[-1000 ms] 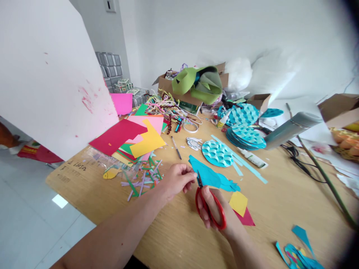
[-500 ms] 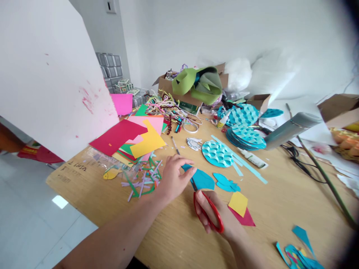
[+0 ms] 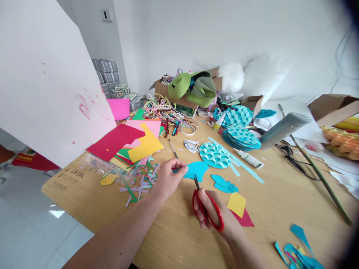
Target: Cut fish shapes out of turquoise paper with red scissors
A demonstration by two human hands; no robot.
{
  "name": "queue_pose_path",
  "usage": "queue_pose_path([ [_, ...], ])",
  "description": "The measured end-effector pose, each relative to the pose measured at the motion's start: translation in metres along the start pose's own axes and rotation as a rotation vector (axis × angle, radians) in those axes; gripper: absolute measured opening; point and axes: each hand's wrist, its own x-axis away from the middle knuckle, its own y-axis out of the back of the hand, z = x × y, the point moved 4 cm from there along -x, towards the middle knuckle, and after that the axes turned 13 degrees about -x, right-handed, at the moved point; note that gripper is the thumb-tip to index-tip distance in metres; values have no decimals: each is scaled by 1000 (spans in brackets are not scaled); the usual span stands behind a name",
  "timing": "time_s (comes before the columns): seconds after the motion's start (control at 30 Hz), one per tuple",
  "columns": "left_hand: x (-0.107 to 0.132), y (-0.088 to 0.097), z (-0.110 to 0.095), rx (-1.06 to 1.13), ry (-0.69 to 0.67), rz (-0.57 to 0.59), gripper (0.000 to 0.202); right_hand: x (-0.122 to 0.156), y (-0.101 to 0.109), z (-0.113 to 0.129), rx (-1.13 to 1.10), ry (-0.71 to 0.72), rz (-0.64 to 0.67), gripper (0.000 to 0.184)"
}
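My left hand [image 3: 167, 180] pinches a blue paper piece [image 3: 196, 170] by its left edge, holding it just above the wooden table [image 3: 280, 209]. Red-handled scissors [image 3: 206, 207] sit in my right hand [image 3: 213, 215], fingers through the loops, blades pointing up at the lower edge of the blue piece. A cut-off blue scrap with a wavy edge [image 3: 223, 184] lies on the table to the right of the blades. Close to my right hand lie a yellow square [image 3: 237, 204] and a red triangle [image 3: 245, 219].
Coloured paper sheets [image 3: 131, 142] and a heap of paper strips [image 3: 140, 181] lie left. Behind are blue scalloped discs [image 3: 215, 154], a glue bottle [image 3: 249, 158], a pencil [image 3: 173, 148], a metal flask [image 3: 283, 129] and cardboard boxes [image 3: 185, 89]. A white board [image 3: 47, 82] leans at far left.
The blue paper has come apart: the wavy scrap dropped to the table while my left hand lifted the remaining piece up and to the left. The scissors shifted slightly left.
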Motion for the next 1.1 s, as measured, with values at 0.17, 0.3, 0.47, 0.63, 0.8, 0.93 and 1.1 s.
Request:
queue_pose_path([
  [0.17,2,-10,3,163,82,186,24,-3,3,2,-154,63,-10,69],
  [0.3,6,-19,0,316,134,400,34,-4,4,0,-302,26,24,71],
  [0.47,7,-19,2,337,196,438,36,-1,0,2,-356,-39,92,71],
  [0.63,8,-21,7,367,281,492,37,1,-1,-1,-379,-54,139,72],
  [0.8,8,-21,9,397,283,519,36,0,0,-6,-414,-38,150,73],
  [0.93,8,-22,10,398,271,513,34,1,1,-3,-270,15,116,69],
  [1.1,7,-23,10,392,283,491,35,0,3,0,-91,100,62,64],
])
